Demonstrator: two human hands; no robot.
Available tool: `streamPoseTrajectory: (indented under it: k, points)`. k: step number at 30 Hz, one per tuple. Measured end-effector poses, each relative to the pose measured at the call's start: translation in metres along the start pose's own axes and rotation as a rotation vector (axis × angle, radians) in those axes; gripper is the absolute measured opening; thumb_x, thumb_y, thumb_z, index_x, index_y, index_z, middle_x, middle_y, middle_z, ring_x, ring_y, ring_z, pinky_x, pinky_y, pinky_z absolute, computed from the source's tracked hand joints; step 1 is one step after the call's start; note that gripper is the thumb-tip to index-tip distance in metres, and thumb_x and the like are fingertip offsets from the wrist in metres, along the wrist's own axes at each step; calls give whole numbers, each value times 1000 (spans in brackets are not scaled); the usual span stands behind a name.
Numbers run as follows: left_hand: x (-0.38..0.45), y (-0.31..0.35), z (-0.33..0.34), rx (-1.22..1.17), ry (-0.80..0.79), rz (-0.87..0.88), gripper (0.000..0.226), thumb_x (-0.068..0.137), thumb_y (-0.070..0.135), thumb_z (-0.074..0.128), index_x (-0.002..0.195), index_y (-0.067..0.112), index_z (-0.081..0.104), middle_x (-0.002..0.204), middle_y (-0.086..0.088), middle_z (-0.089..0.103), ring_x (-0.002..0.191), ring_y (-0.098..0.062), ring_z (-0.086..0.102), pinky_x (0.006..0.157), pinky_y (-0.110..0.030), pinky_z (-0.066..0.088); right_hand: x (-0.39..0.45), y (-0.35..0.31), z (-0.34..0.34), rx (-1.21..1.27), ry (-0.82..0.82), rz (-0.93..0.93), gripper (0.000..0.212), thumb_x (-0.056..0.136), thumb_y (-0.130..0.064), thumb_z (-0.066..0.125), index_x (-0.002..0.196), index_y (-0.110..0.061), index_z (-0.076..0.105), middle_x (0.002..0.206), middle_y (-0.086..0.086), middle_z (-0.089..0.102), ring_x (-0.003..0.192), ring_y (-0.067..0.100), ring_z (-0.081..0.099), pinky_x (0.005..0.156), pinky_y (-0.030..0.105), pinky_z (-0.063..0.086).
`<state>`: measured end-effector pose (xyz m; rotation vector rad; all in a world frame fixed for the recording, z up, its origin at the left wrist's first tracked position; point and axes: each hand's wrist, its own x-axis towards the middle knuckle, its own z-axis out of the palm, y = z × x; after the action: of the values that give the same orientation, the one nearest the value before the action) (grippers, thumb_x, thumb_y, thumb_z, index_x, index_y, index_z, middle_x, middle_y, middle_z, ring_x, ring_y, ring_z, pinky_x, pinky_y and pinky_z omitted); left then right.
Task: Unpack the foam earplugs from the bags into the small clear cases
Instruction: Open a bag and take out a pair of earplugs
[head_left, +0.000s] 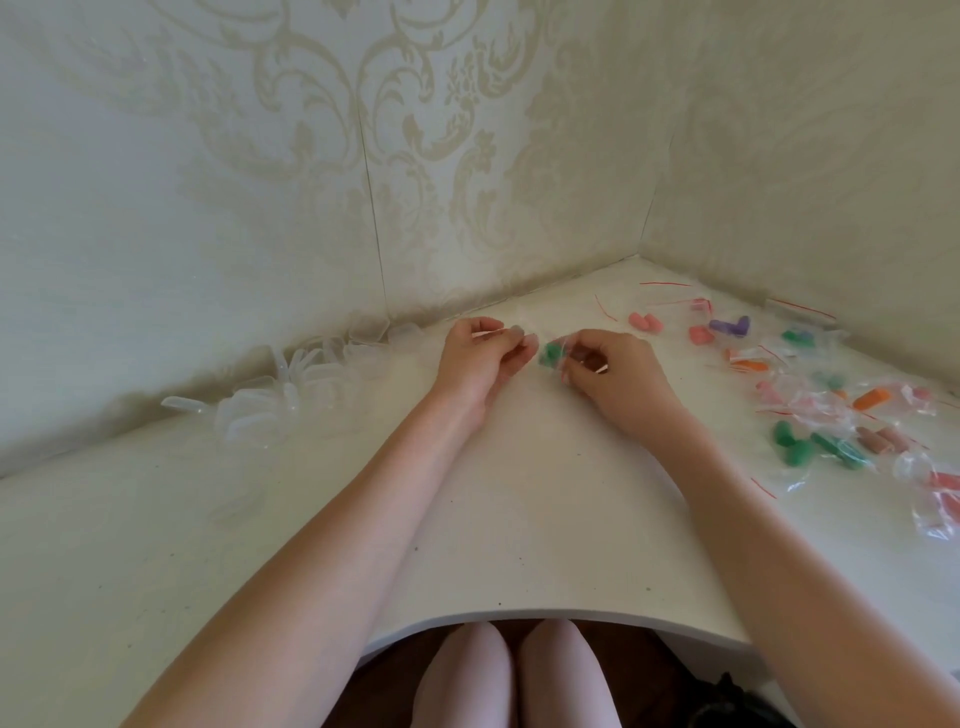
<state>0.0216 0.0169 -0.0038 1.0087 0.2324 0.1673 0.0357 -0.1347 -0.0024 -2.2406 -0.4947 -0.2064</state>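
Our left hand (480, 348) and right hand (605, 364) pinch opposite sides of one small clear bag (540, 349) holding green earplugs (549, 354). If we tug too sharply, we judge the plugs could spring out and roll off. Left of our left hand lie the clear cases (291, 384); right of our right hand, more bagged earplugs (831, 410). All rest on a white table (519, 519) set into a papered corner.

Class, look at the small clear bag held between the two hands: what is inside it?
Green foam earplugs show through the bag, pinched by the left hand and right hand. The right fingers cover part, so their number stays unclear.
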Motion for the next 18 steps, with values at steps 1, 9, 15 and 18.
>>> streamPoseTrajectory:
  k: [1,9,15,18]
  points:
    - [-2,0,2,-55,-29,-50,19,89,-9,55,88,7,44,86,-15,56,71,-19,66,72,-26,59,-1,-2,1,-16,-28,-17,18,84,-9,62,81,-27,66,67,-7,58,61,10,50,61,15,39]
    - [-10,8,4,-391,-101,-238,25,91,-13,47,73,5,49,56,-9,60,76,-21,62,66,-29,59,-1,-6,8,86,16,23,9,85,-16,64,77,-19,65,66,-13,58,54,-7,48,56,6,35]
    - [-4,-2,7,65,59,-23,23,94,-9,43,80,9,43,84,-10,47,72,-14,57,69,-33,60,0,-5,4,176,174,88,10,88,-13,59,83,-19,65,73,-12,61,63,0,56,62,14,51]
    - [-5,-6,6,426,145,220,27,94,-5,43,76,15,49,97,-14,52,69,-10,60,76,-26,56,0,-8,1,318,195,140,11,91,-10,57,92,-18,64,85,-8,62,74,13,62,52,13,51]
